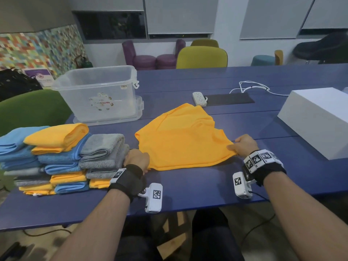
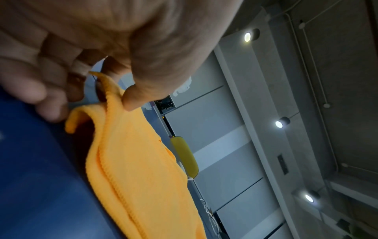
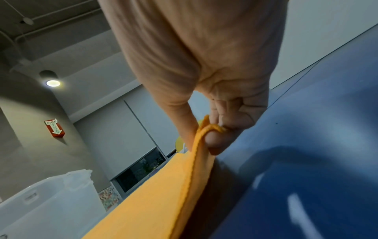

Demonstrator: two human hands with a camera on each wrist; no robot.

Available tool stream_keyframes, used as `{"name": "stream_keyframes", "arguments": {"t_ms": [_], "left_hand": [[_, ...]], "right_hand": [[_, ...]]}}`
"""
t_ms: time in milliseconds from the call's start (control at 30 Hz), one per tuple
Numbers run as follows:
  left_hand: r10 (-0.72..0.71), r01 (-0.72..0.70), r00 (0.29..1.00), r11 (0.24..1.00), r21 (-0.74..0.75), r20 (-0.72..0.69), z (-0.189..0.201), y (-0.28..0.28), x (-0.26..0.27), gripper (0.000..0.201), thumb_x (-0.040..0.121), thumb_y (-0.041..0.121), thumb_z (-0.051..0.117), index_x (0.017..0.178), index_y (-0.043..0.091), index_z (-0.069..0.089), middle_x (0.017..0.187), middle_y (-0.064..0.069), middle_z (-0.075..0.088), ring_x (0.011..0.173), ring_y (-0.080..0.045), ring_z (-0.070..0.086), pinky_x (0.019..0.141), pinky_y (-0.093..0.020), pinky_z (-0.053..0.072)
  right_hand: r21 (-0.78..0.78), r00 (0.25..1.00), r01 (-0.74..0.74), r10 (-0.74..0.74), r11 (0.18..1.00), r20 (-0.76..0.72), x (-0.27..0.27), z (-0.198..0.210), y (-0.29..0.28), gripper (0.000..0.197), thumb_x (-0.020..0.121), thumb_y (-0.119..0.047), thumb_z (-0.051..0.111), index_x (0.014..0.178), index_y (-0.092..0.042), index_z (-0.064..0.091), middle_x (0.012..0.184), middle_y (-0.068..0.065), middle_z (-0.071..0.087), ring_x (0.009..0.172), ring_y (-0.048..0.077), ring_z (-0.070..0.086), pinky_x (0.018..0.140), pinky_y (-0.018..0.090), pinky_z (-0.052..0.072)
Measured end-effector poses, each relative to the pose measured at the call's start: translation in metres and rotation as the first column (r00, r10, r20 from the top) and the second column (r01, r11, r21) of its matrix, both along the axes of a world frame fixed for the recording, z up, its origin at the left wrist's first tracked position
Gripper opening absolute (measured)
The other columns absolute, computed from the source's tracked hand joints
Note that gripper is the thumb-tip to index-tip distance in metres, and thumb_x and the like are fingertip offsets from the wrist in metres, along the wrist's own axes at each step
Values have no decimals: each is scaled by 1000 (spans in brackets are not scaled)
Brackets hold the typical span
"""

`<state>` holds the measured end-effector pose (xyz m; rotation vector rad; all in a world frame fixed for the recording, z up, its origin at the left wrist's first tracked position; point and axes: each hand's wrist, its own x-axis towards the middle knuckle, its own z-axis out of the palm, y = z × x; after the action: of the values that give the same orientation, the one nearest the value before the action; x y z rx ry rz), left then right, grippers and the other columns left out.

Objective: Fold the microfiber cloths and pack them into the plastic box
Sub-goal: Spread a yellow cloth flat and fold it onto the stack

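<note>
Our left hand (image 1: pixel 136 160) pinches one near corner of the orange microfiber cloth (image 1: pixel 180 137), our right hand (image 1: pixel 243 145) the other, both layers caught between thumb and finger. To fold well, we should keep that near edge taut and the corners matched (the far side lies rumpled). The cloth lies on the blue table (image 1: pixel 207 187), beside the folded stack (image 1: pixel 62 157); the clear plastic box (image 1: pixel 98 93) stands beyond, upholstered chairs (image 1: pixel 202 57) behind.
</note>
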<state>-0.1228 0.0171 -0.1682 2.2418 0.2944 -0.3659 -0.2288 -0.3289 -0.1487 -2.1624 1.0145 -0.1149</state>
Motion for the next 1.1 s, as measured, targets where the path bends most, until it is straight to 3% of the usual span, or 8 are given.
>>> {"name": "stream_keyframes", "arguments": {"t_ms": [133, 367, 500, 567, 633, 833, 1000, 1100], "left_hand": [[99, -90, 992, 991, -104, 83, -34, 5, 31, 34, 68, 31, 48, 85, 5, 64, 81, -19, 72, 74, -38, 73, 71, -53, 64], [136, -124, 990, 945, -304, 20, -16, 2, 16, 25, 69, 23, 50, 85, 6, 59, 85, -19, 67, 76, -35, 68, 76, -62, 61], [188, -182, 982, 904, -387, -24, 2, 1, 3, 18, 79, 25, 59, 83, 8, 53, 84, -12, 51, 77, -28, 53, 75, -53, 58], [211, -200, 977, 887, -416, -20, -13, 6, 15, 28, 74, 27, 62, 91, 5, 56, 81, -11, 49, 73, -26, 52, 72, -48, 58], [216, -204, 976, 892, -403, -16, -11, 9, 12, 42, 69, 25, 65, 104, 2, 62, 80, -13, 54, 70, -28, 59, 70, -60, 62], [138, -146, 989, 919, -365, -50, 4, 5, -8, 21, 93, 2, 70, 109, -2, 57, 103, -18, 61, 78, -30, 65, 40, -32, 56], [194, -168, 979, 943, -287, 66, 16, 9, -20, 12, 84, -11, 69, 84, -3, 60, 89, -16, 61, 63, -28, 62, 65, -49, 64], [146, -118, 985, 959, -258, 94, 22, 14, -33, 21, 78, -13, 66, 72, 4, 55, 79, -12, 57, 61, -29, 62, 65, -53, 64]], "right_hand": [[10, 995, 56, -55, 998, -86, -4, 2, 2, 21, 85, -19, 71, 74, -6, 58, 51, 5, 63, 31, 10, 53, 41, 17, 36], [10, 993, 79, -80, 997, 91, -15, -1, 2, 17, 85, -16, 72, 78, -8, 59, 69, 13, 66, 49, 25, 62, 52, 27, 52], [106, 989, 51, -65, 993, 134, -19, -1, 0, 15, 88, -10, 71, 82, -8, 58, 70, 15, 63, 47, 22, 61, 46, 26, 55], [176, 986, 31, -59, 984, 155, -19, -4, -5, 15, 88, -5, 72, 82, -6, 58, 69, 16, 61, 47, 23, 61, 59, 39, 63], [228, 992, 0, -29, 974, 124, -20, -5, -7, 14, 87, -5, 72, 85, -5, 59, 71, 17, 61, 48, 23, 65, 56, 35, 58], [284, 1000, 0, -5, 959, 17, -18, -7, -5, 22, 89, -12, 75, 76, -7, 58, 64, 12, 63, 59, 24, 68, 54, 28, 51], [155, 999, 32, -31, 987, -15, -35, 14, 1, 17, 82, -4, 70, 68, -1, 60, 55, 10, 64, 48, 15, 62, 48, 21, 43], [160, 998, -9, 18, 987, -53, -56, 28, 6, 28, 85, 0, 67, 63, -4, 51, 54, 8, 54, 27, 5, 49, 35, 16, 35]]}}
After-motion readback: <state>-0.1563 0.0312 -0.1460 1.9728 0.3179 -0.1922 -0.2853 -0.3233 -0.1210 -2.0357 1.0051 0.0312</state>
